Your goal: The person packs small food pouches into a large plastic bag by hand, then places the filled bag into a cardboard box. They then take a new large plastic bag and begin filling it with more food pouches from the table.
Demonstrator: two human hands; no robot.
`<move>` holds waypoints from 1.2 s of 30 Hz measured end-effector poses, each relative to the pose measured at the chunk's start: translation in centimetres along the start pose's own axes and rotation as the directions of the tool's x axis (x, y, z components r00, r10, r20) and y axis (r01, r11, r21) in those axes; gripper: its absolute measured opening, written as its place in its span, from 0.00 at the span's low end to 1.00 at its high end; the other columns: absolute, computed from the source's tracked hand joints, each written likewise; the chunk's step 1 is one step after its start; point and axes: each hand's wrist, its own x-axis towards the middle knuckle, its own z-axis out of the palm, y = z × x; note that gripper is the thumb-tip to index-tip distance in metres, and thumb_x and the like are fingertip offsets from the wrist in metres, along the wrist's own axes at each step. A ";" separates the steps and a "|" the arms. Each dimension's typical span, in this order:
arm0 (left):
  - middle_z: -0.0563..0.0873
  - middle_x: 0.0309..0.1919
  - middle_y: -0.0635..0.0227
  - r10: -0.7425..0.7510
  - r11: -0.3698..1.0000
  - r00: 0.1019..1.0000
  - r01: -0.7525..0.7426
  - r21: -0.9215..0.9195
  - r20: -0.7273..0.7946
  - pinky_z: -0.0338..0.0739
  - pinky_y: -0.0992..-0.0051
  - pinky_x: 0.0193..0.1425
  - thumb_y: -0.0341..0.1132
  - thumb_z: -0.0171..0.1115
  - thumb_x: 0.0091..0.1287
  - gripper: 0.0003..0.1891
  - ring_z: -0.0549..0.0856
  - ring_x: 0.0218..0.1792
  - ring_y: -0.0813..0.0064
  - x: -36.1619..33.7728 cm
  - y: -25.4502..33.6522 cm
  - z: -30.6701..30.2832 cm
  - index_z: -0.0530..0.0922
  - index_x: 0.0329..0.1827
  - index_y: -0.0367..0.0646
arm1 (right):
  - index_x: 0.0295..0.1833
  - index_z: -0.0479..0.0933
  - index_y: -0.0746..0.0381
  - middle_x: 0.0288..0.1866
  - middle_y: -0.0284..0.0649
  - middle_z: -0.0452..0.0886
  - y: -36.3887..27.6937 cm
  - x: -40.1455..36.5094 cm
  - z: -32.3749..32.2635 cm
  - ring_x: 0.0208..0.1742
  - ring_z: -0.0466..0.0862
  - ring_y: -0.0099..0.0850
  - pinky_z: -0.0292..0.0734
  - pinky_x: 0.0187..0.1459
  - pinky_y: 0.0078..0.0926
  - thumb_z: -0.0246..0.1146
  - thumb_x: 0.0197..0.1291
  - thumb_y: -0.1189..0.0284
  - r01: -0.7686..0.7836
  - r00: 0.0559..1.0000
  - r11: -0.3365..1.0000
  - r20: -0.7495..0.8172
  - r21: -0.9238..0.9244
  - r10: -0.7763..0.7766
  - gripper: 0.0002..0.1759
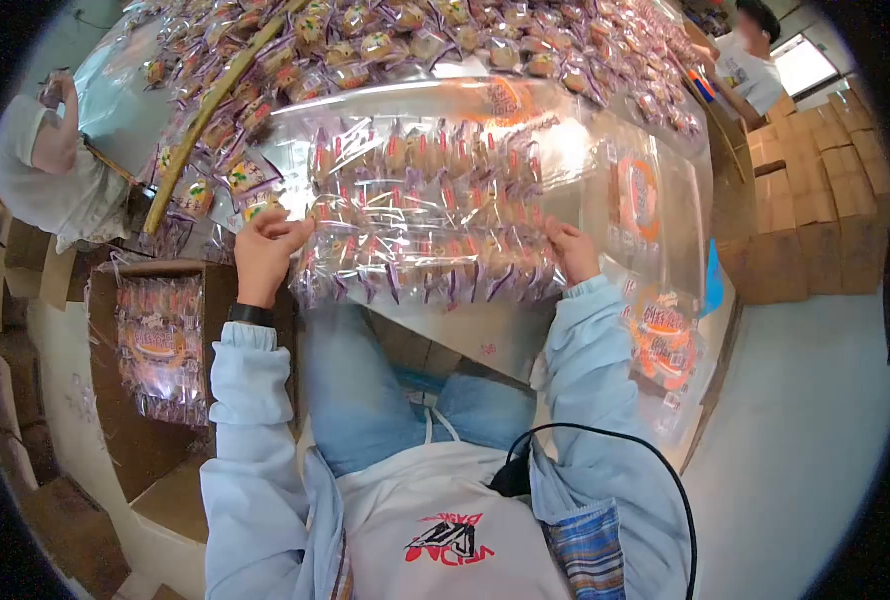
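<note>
A large clear plastic bag [420, 238] lies in front of me at the table's near edge, filled with three rows of small wrapped pastries standing side by side. My left hand [265, 252] pinches the bag's left edge between thumb and fingers. On the opposite side, my right hand [573, 252] is closed on the bag's right edge, its fingertips partly hidden by the film. Several loose wrapped pastries [248, 172] lie just beyond my left hand. Flat printed plastic bags [637, 198] are spread to the right of my right hand.
A long wooden stick [210, 112] borders the heap of wrapped pastries [385, 45]. An open cardboard box [165, 470] at my left holds a filled bag [160, 345]. Stacked cartons [815, 215] stand at the right. One person [50, 165] works at far left, another [750, 70] at far right.
</note>
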 end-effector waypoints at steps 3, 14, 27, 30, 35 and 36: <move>0.85 0.31 0.72 0.068 0.989 0.998 -0.067 0.132 -0.003 0.77 0.77 0.41 0.41 0.87 0.55 0.26 0.82 0.35 0.81 0.7 -0.9 -0.3 0.79 0.45 0.35 | 0.58 0.82 0.70 0.47 0.42 0.88 -0.8 -0.9 1.3 0.45 0.87 0.27 0.85 0.46 0.26 0.76 0.67 0.68 -0.029 0.999 0.993 0.028 0.113 0.026 0.21; 0.90 0.26 0.59 0.353 0.712 0.935 -0.261 0.652 -0.012 0.78 0.63 0.36 0.48 0.83 0.55 0.17 0.88 0.29 0.60 -1.2 4.3 0.7 0.91 0.34 0.43 | 0.28 0.73 0.61 0.22 0.32 0.75 -3.0 -2.9 2.6 0.26 0.76 0.26 0.72 0.30 0.30 0.83 0.54 0.54 0.269 0.856 0.570 -0.079 -0.776 -0.511 0.28; 0.89 0.35 0.40 0.105 0.460 0.948 -0.315 0.830 0.302 0.83 0.45 0.46 0.63 0.57 0.72 0.38 0.90 0.38 0.36 -2.3 9.1 4.8 0.83 0.54 0.27 | 0.66 0.81 0.65 0.49 0.63 0.88 -7.3 -4.8 11.6 0.54 0.89 0.57 0.82 0.58 0.49 0.52 0.71 0.34 -0.029 0.983 0.061 -0.040 -0.998 -0.180 0.45; 0.88 0.44 0.36 -0.118 0.571 0.986 -0.033 0.820 0.121 0.84 0.47 0.52 0.82 0.59 0.57 0.62 0.89 0.48 0.36 -2.0 9.0 7.2 0.69 0.73 0.26 | 0.84 0.56 0.69 0.61 0.67 0.83 -6.8 -7.0 14.6 0.63 0.84 0.59 0.79 0.63 0.49 0.49 0.57 0.19 -0.158 0.964 0.137 -0.183 -0.978 -0.195 0.70; 0.78 0.63 0.29 -0.165 0.556 0.984 0.147 0.818 -0.064 0.83 0.49 0.59 0.89 0.66 0.38 0.85 0.85 0.61 0.39 -3.6 9.6 10.5 0.43 0.86 0.28 | 0.87 0.33 0.69 0.73 0.72 0.69 -7.3 -8.1 16.6 0.71 0.76 0.62 0.70 0.71 0.52 0.57 0.36 0.11 -0.228 0.962 0.128 -0.243 -0.965 -0.125 0.90; 0.79 0.61 0.31 -0.132 0.550 0.990 0.120 0.826 -0.055 0.83 0.50 0.59 0.88 0.69 0.37 0.84 0.85 0.58 0.40 -4.1 9.9 10.6 0.46 0.85 0.28 | 0.87 0.34 0.69 0.74 0.73 0.67 -7.1 -8.0 16.4 0.72 0.75 0.63 0.69 0.72 0.53 0.58 0.35 0.11 -0.217 0.965 0.148 -0.235 -0.965 -0.118 0.91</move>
